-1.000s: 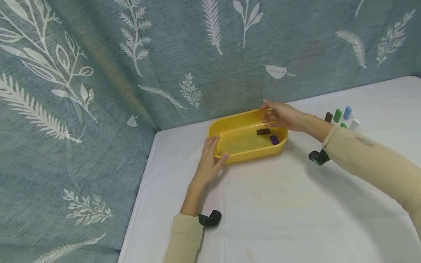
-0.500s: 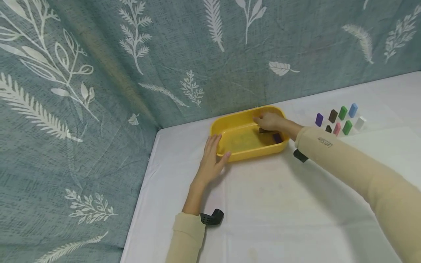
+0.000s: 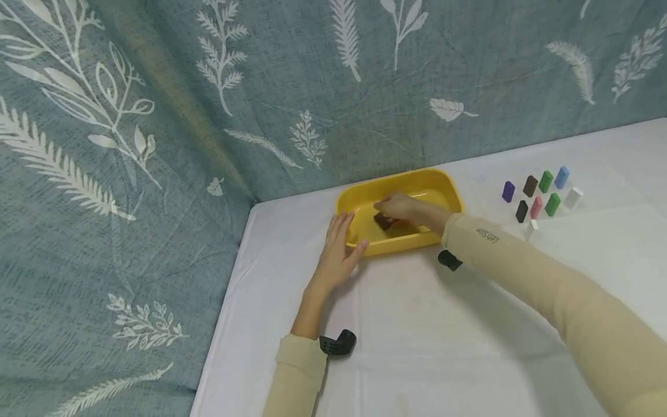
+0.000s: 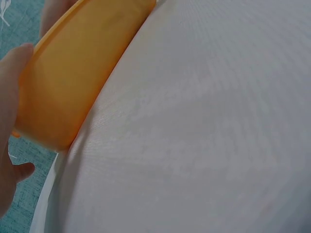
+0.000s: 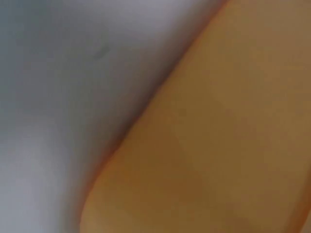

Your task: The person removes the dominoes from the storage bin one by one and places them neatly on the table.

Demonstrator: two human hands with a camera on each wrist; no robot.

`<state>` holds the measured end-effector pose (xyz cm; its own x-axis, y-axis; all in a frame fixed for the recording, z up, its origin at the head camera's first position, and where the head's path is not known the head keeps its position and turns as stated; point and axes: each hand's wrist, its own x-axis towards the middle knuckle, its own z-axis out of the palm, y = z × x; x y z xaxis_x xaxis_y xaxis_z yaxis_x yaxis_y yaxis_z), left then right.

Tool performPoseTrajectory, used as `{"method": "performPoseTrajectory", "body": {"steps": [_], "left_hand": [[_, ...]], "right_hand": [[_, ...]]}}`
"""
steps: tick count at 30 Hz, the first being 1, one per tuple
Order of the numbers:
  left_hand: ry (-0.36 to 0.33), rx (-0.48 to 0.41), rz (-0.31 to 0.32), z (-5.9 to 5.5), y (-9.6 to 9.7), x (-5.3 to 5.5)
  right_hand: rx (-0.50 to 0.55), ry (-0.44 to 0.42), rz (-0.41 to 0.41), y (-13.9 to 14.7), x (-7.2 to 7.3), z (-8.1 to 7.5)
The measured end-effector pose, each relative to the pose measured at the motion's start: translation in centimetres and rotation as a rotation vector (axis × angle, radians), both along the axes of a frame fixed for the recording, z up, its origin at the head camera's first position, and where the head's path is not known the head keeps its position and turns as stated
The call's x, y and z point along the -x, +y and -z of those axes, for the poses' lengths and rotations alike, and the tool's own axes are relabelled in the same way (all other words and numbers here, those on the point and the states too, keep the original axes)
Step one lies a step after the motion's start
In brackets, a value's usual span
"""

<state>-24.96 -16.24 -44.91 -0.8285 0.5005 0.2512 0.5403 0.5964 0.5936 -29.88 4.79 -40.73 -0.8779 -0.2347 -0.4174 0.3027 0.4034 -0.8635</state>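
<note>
A yellow plastic tray stands on the white tablecloth against the curtain. My left hand rests on its left end, fingers fairly straight along the rim and thumb at the front wall. The left wrist view shows this hand beside the tray's outer wall. Inside the tray, my right hand reaches down with curled fingers at a dark brown block, which it seems to hold. Something reddish shows under the fingers, too small to tell. The right wrist view has only the blurred tray wall.
Several small upright blocks stand on the cloth at the right, among them a purple block, a black block, a pink block, a blue block and a white block. A patterned curtain hangs behind the table.
My right hand has come down into the tray and moved left, and the dark brown block has shifted left with it. The purple block in the tray is now hidden. My left hand stays put.
</note>
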Motion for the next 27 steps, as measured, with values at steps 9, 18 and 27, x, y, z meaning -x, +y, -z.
{"method": "performPoseTrajectory", "body": {"steps": [9, 18, 27], "left_hand": [[-0.013, 0.011, -0.006, -0.2, 0.1, 0.0], [-0.027, 0.013, -0.003, -0.1, -0.1, 0.0], [-0.025, 0.007, 0.006, 0.0, -0.2, 0.1]], "right_hand": [[0.142, -0.026, -0.07, -3.9, -0.7, 0.0], [0.322, -0.034, -0.218, -6.0, -0.7, 0.5], [0.345, -0.117, -0.123, -6.0, -0.2, 1.1]]}}
